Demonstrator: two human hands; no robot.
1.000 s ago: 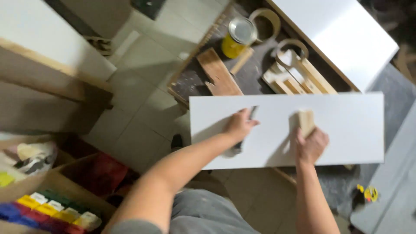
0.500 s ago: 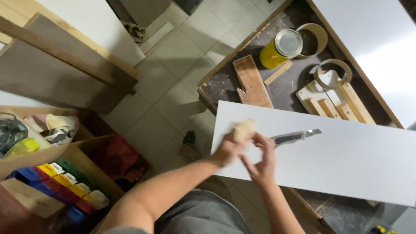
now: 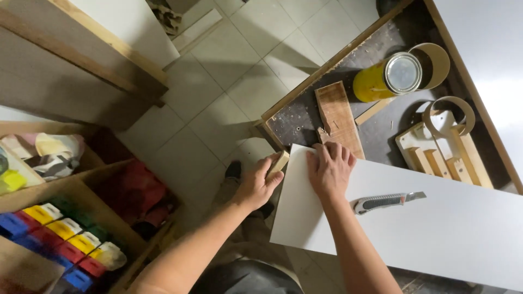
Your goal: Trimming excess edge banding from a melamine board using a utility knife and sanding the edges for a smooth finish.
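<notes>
Small pale wooden block pressed to the end edge of a flat white rectangular board.

The left hand grips the block; the right hand lies open, flat on the board's corner. The board looks stiff, smooth, probably slippery; its long axis runs rightward over the dark workbench, best held by its edges. A grey utility knife lies nearby.

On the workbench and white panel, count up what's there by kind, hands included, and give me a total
Hands: 2, left hand gripping a small wooden block, right hand flat on the white panel
White panels: 1
Small wooden blocks: 1
Utility knives: 1
Yellow cans: 1
Wooden rings: 2
Total: 8
</notes>
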